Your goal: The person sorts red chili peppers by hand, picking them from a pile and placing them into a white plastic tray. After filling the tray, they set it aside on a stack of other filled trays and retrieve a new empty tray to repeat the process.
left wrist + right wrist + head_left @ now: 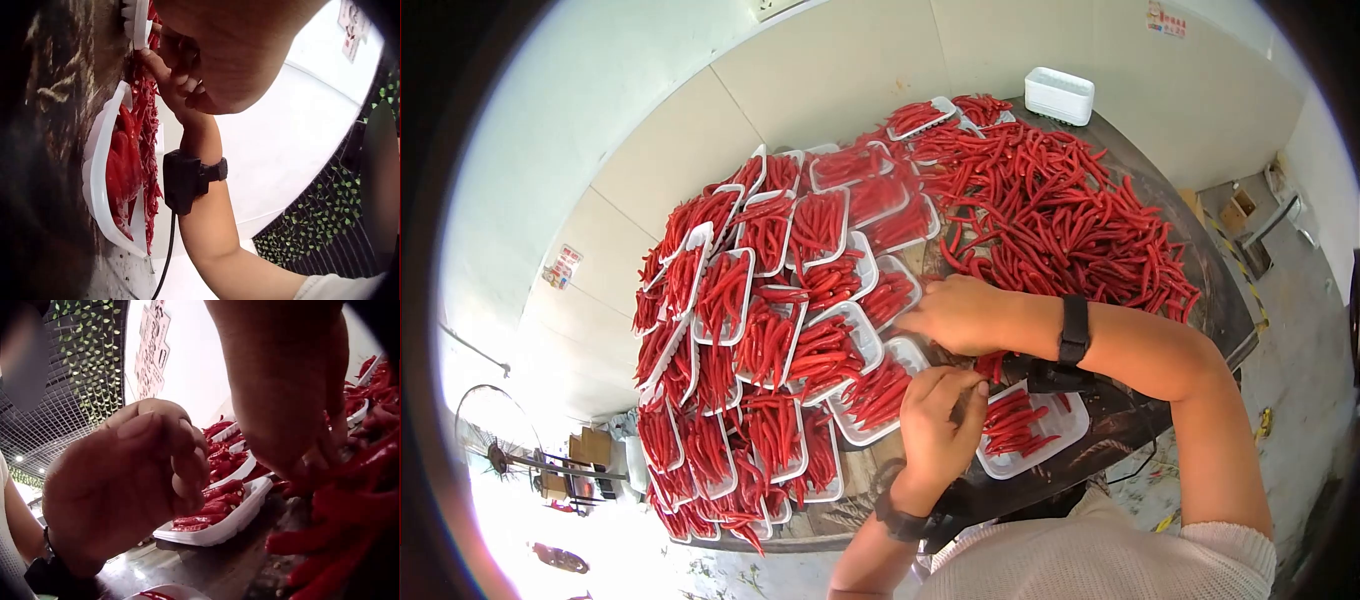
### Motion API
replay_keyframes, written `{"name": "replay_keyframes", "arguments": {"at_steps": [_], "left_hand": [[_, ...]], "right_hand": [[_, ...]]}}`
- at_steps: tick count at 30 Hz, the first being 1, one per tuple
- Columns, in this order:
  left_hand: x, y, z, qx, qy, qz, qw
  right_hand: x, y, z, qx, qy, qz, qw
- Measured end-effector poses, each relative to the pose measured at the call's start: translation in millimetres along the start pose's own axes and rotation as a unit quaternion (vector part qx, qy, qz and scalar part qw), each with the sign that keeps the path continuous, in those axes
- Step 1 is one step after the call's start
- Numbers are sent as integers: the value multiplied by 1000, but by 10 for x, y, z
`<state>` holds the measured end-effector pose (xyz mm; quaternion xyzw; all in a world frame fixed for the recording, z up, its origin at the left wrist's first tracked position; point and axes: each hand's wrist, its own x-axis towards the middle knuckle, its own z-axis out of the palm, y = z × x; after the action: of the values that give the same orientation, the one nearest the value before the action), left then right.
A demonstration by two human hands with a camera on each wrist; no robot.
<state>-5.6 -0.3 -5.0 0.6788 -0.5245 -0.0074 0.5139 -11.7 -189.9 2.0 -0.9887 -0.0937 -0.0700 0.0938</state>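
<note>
My left hand hovers beside a white tray of red chili peppers, its fingers curled in toward the thumb. In the right wrist view that same hand shows no pepper between thumb and fingers. My right hand reaches down between the filled trays and the loose chili pile, fingertips close by the rim of a tray. What its fingers hold, if anything, I cannot tell. A part-filled tray of chilies lies near the table's front edge, below my right forearm.
Many filled trays overlap in layers over the left of the dark table. A stack of white trays stands at the back right, by the wall. A thin cable hangs from the right wrist's strap.
</note>
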Motion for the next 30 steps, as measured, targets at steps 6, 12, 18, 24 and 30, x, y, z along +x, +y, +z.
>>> {"name": "replay_keyframes", "arguments": {"at_steps": [6,12,18,24,30], "left_hand": [[-10,37,15,2,-1,2,1000],[-17,7,15,3,-11,9,1000],[6,45,0,-6,-1,-8,1000],[20,94,-10,-10,2,28,1000],[-13,75,7,61,-78,-32,995]], "right_hand": [[-101,27,24,-31,16,-2,999],[-17,22,-100,-69,-84,68,992],[-353,248,-339,-148,-76,69,984],[-388,373,-762,-11,-206,189,960],[-125,673,-254,-42,64,199,977]]}}
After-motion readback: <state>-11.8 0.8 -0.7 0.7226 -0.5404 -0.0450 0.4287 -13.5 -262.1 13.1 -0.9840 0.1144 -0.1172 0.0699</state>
